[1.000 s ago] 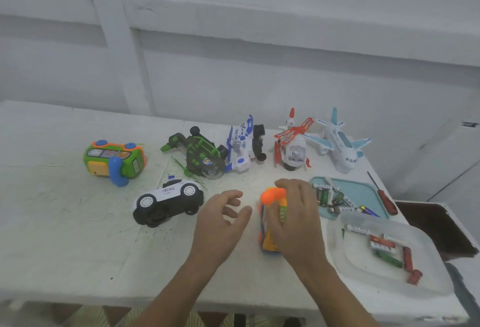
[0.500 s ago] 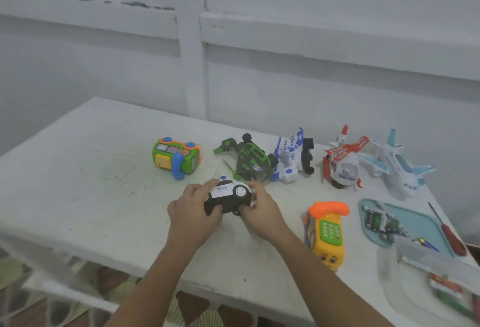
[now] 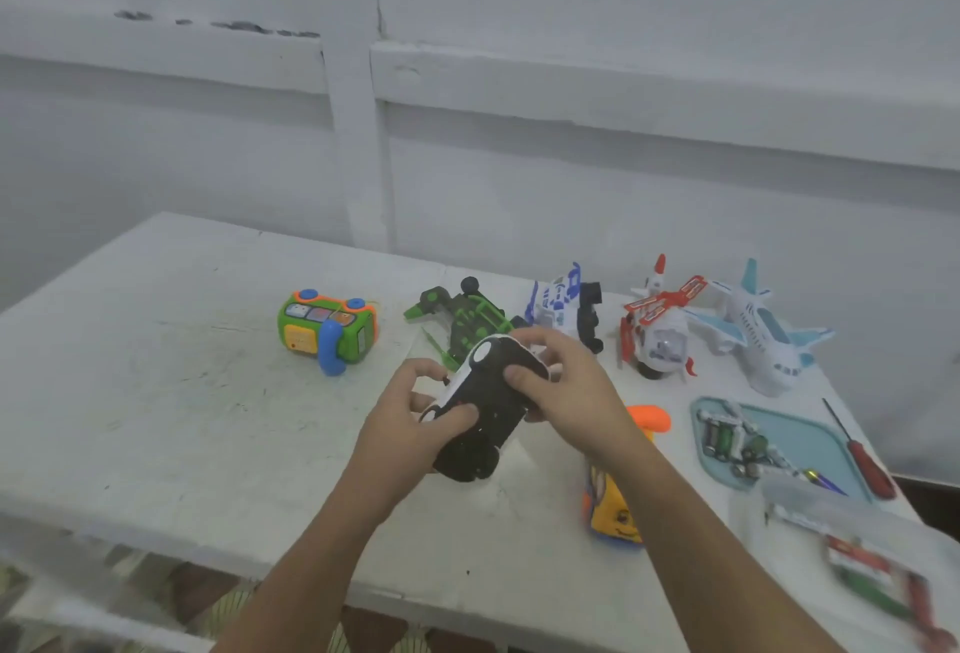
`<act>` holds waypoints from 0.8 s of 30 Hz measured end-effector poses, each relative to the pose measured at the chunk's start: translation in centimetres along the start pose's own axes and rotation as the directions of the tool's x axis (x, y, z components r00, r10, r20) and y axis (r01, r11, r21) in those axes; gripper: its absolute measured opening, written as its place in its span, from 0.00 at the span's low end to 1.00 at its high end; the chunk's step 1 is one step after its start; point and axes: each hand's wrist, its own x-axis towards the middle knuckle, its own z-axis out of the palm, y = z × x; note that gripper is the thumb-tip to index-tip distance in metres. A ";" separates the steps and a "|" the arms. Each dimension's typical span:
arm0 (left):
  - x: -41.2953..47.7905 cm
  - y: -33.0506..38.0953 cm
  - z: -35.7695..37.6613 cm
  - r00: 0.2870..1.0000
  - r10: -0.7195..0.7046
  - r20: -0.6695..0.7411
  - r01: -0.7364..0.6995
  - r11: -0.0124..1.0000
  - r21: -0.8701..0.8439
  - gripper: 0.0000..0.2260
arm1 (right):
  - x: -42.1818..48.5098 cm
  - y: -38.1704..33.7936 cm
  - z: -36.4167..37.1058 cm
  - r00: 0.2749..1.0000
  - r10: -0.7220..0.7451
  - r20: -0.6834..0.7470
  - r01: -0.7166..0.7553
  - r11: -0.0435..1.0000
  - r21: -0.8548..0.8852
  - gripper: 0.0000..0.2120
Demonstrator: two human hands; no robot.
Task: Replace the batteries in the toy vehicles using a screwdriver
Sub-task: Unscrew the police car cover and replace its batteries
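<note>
A green toy camera (image 3: 326, 329) is sitting on the white table (image 3: 156, 392). The left hand (image 3: 410, 424) and right hand (image 3: 563, 392) are together gripping the black-and-white police car (image 3: 485, 408), lifted above the tabletop, underside up. The red-handled screwdriver (image 3: 865, 455) is lying beside the teal tray (image 3: 810, 444).

No text, label, brand or number is showing clearly enough to read. The red markings on the helicopter's rotor blades (image 3: 670, 301) are blurring into shapes, and the wrappers on the batteries (image 3: 727, 439) in the teal tray (image 3: 810, 444) are appearing too small.
</note>
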 end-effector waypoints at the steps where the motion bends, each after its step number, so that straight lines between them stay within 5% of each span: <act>1: -0.2 0.6 0.8 0.998 -0.034 0.054 0.038 0.996 -0.076 0.15 | -0.1 -0.4 -1.0 1.000 -0.008 -0.012 0.008 1.000 0.015 0.12; 6: -0.5 2.9 5.5 0.965 -0.039 0.261 0.101 0.968 -0.231 0.15 | -1.1 -1.3 -6.2 0.986 -0.041 -0.163 0.041 0.999 -0.004 0.12; 13: -0.5 5.2 12.9 0.860 0.022 0.509 0.106 0.969 -0.221 0.24 | -3.2 -0.9 -13.6 0.972 0.001 -0.237 0.003 1.000 0.015 0.10; 20: -0.8 5.8 18.7 0.835 0.007 0.550 0.157 0.955 -0.251 0.22 | -4.6 2.5 -22.4 0.972 0.219 -0.086 -0.157 0.876 0.455 0.09; 22: -0.8 5.8 20.0 0.837 0.022 0.547 0.134 0.961 -0.244 0.23 | -4.5 4.6 -25.0 0.934 0.305 -0.183 -0.232 0.912 0.338 0.08; 24: -1.0 5.9 21.0 0.838 0.034 0.544 0.117 0.964 -0.240 0.23 | -4.5 7.4 -27.4 0.877 0.350 -0.329 -0.377 0.926 -0.021 0.08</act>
